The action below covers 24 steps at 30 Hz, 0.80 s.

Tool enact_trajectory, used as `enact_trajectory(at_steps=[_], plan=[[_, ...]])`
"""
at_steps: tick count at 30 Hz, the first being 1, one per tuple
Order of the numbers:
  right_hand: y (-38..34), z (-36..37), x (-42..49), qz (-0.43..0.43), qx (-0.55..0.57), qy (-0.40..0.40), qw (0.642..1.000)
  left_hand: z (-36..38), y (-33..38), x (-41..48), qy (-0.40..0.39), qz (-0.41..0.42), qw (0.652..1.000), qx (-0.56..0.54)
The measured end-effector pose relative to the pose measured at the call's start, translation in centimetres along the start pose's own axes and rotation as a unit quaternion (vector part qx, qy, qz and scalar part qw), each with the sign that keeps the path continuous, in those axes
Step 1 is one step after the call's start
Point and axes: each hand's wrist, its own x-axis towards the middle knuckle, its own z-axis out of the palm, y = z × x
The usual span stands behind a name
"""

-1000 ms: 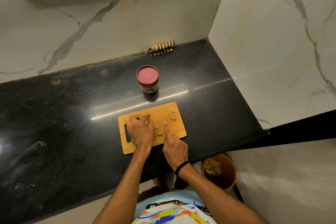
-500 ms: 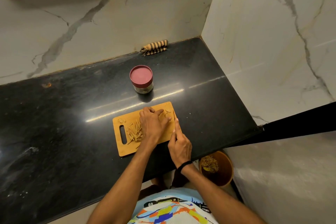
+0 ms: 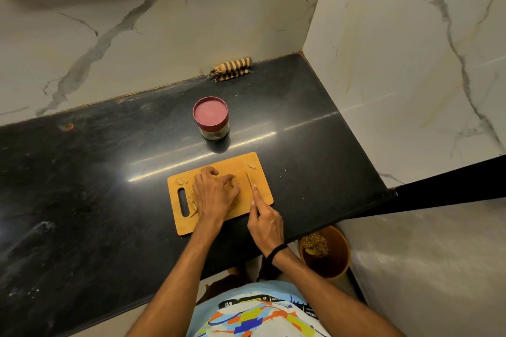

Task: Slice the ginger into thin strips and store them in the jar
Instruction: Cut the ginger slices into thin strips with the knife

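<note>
The person's left hand [image 3: 216, 194] lay knuckles-up on the rectangular wooden cutting board [image 3: 264, 194], fingers bent claw-like and pressing down on a heap of thin pale ginger strips [image 3: 192, 201], a few of which poked out from under the palm on the side of the board's handle slot. The right hand [image 3: 267, 224] gripped a small narrow-bladed knife [image 3: 248, 179], handle buried in the fist, forefinger laid straight along the back of the blade, tip angled away towards the far right of the board, just beside the left fingertips. Two loose ginger pieces sat apart, one at the board's far left corner [image 3: 181, 180], one at its far right corner [image 3: 251, 163]. The board's near edge ran close to the front lip of the glossy black stone bench [image 3: 82, 200]. Behind the board, well clear of it, stood the round glass jar with a dark red lid [image 3: 210, 117], lid on. Wide bare bench stretched off to the left; on the right it ended at a white marble wall [image 3: 397, 63], with a striped folded cloth [image 3: 231, 69] tucked against the back wall. An orange bin [image 3: 341, 254] stood on the floor below the front edge.
</note>
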Motion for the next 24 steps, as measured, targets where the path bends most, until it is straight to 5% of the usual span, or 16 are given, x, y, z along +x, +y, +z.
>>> enact_trajectory(at_steps=[24], plan=[[-0.9, 1.0, 0.8, -0.046, -0.095, -0.065, 0.992, -0.3, 0.5, -0.4, -0.020, -0.070, 0.993, -0.088]])
